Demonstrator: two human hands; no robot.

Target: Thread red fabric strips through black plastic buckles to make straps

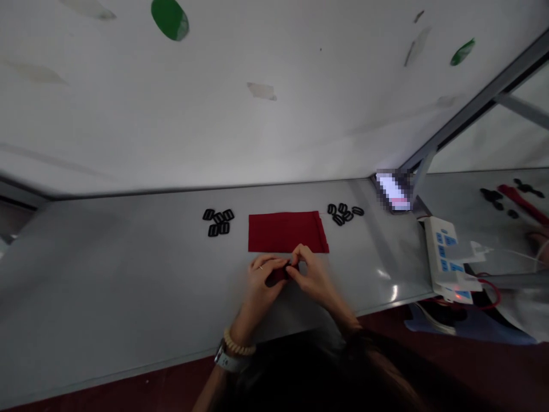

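The left hand [261, 283] and right hand [313, 276] meet near the middle of the grey table [107, 257]. Both grips are narrow, with the fingertips pinched together on a small bundle of dark red fabric [278, 276]. A small black piece [293, 268] shows between the fingers, too hidden to identify. A ring [261, 267] sits on a left finger, and a wooden bead bracelet [238, 341] and white wristband [227, 361] circle the left wrist.

Just beyond the hands lies a flat rectangle of red cloth [285, 232]. Black plastic slider buckles form one cluster [218, 222] to its left and another [343, 213] to its right. The person's dark hair [326, 372] crosses the bottom of the view, covering part of the right forearm.

Farther right are a pixelated bright object [393, 190], too blurred to name, and a white device [446, 257] with blue labels too small to read. A red cable [489, 292] loops beside it. Beyond them lie black pieces [491, 197] and a red strip [523, 203], with another person's hand [538, 240] at the edge. A white wall [128, 114] with green patches [169, 20] rises behind the table, above a dark red floor [163, 392].
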